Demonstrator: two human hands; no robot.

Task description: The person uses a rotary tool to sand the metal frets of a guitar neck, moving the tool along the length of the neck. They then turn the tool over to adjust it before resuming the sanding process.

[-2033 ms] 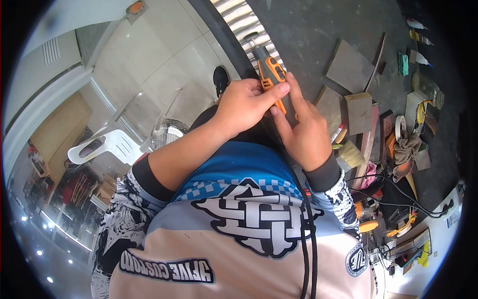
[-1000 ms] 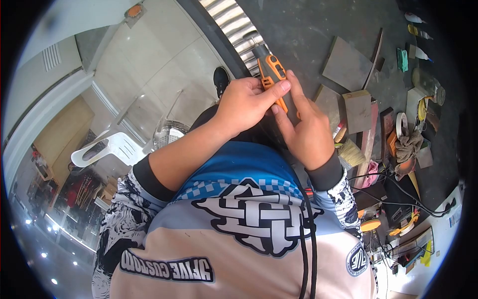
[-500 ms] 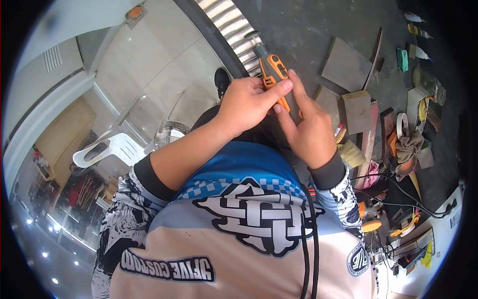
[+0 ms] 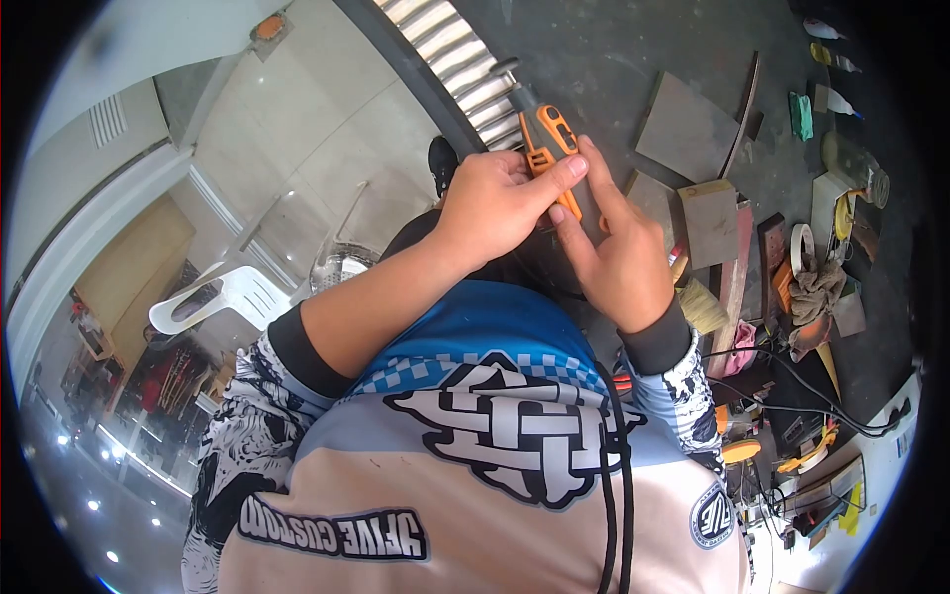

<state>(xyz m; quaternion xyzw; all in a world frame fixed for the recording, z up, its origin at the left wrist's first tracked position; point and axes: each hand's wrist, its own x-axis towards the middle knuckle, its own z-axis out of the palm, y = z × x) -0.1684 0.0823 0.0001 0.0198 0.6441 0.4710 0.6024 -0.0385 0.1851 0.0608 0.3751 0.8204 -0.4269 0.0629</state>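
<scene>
An orange and dark grey rotary tool [image 4: 549,129] points away from me, a small disc-shaped bit [image 4: 505,67] at its tip. My left hand [image 4: 500,203] is closed around the tool's body, the thumb lying across its top. On the other side, my right hand [image 4: 623,257] has its thumb and index finger against the tool's rear part, gripping it lightly. The lower end of the tool is partly hidden between the two hands.
A dark work surface [image 4: 594,40] holds metal plates [image 4: 688,124], a block [image 4: 711,223], a brush [image 4: 701,309], a rag [image 4: 816,289] and black cables [image 4: 841,416] on the right. A ridged metal strip [image 4: 450,49] runs along its left side. A white plastic chair [image 4: 237,297] stands at left.
The rotary tool has shifted very slightly to the right, together with both hands. The grip of each hand looks the same.
</scene>
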